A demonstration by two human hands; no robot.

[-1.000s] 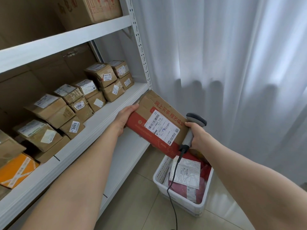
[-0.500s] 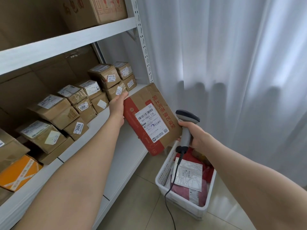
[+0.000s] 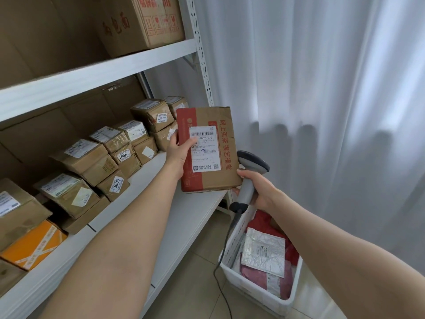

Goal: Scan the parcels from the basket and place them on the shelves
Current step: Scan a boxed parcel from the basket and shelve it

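The flat brown cardboard parcel with a red band and white label (image 3: 222, 180) is held upright just in front of the white metal shelf (image 3: 190, 210). The left hand (image 3: 178, 149) grasps its left edge with the thumb on the label, while the right hand's (image 3: 259, 189) fingers are clenched round the grey handheld barcode scanner (image 3: 253, 164). It looks stiff and fairly light, its taped faces perhaps slick, so gripping the long edges should hold best.
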